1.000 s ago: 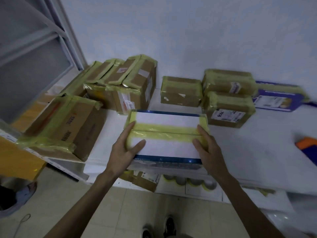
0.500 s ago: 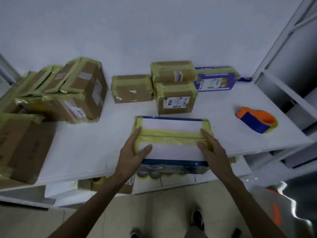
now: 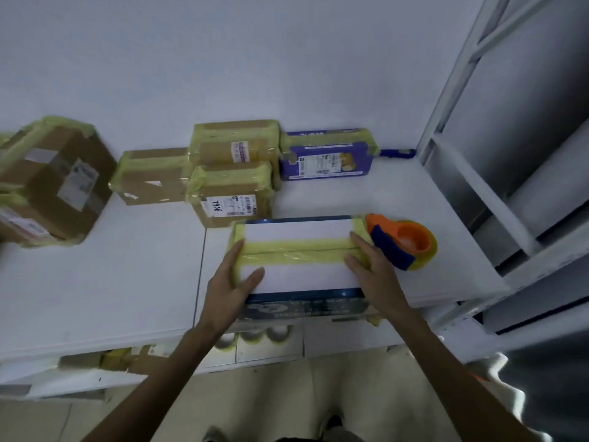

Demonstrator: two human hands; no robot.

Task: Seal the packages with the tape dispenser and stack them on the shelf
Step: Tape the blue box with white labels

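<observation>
R1: Box (image 3: 296, 279) slid right along the shelf (image 3: 95, 282) vs 0.5 s ago. It was well apart from the tape dispenser (image 3: 404, 240); now its right end is just beside it, maybe touching. View swung right too, so more of the rack frame (image 3: 452, 90) shows.

R2: Hands?

R1: Both on the box. Left hand (image 3: 229, 288) is at the left end, fingers straight, thumb spread flat on the white top. Right hand (image 3: 373, 275) is at the right end, same pose, fingertips on the yellow tape. Neither is curled round anything; the box is pressed btw the two.

R2: Box pos?

R1: Front of shelf, near side about at the shelf's front edge, blue front face showing. The top is white w/ a yellow tape band across the middle and tape at both ends.

R2: Dispenser?

R1: Orange + blue, lying on the shelf right of the box.

R2: Other pkgs?

R1: All taped yellow, toward the wall. Labelled parcel (image 3: 229, 202) is just behind the box's left corner. Second parcel (image 3: 232, 145) is behind or on top of it, can't tell. Brown parcel (image 3: 149, 177) is left of those and purple box (image 3: 328, 154) is right of them. Big carton (image 3: 54, 183) is far left. Tape rolls (image 3: 251, 334) sit on the lower shelf (image 3: 271, 349), under the box.
</observation>
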